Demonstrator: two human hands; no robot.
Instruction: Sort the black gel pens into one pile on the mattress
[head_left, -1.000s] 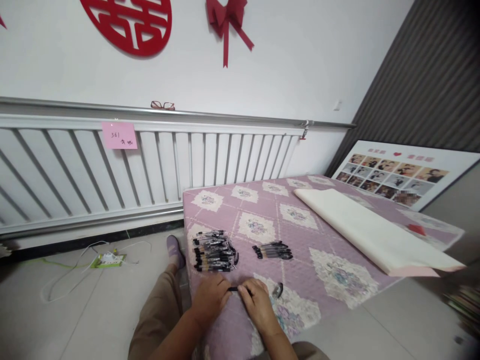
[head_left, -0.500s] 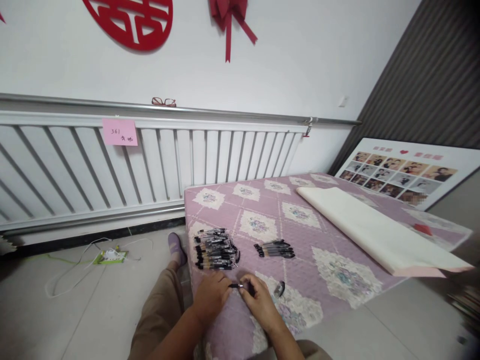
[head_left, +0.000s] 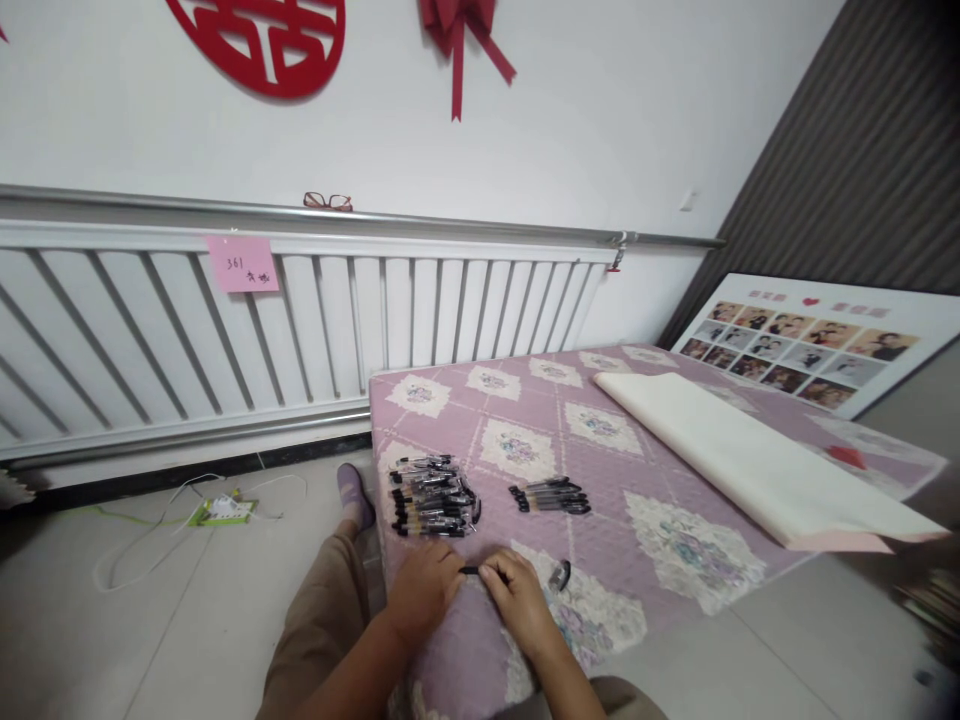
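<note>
A dark pen spans the gap between my two hands, low over the near end of the mattress. My left hand is closed around one end of it. The fingers of my right hand pinch the other end. Just beyond my left hand lies a heap of black and clear pens. A smaller row of grey and black pens rests to its right. Beside my right hand sits a small roll of clear tape or similar dark-edged piece, too blurred to name surely.
The purple patterned mattress carries a folded cream sheet and a red piece. Behind stands a white radiator with glasses above. A photo board leans at right. A power strip lies on the floor.
My right hand has closed in along the pen, and its shiny middle part no longer shows. The pen piles stay as they were.
</note>
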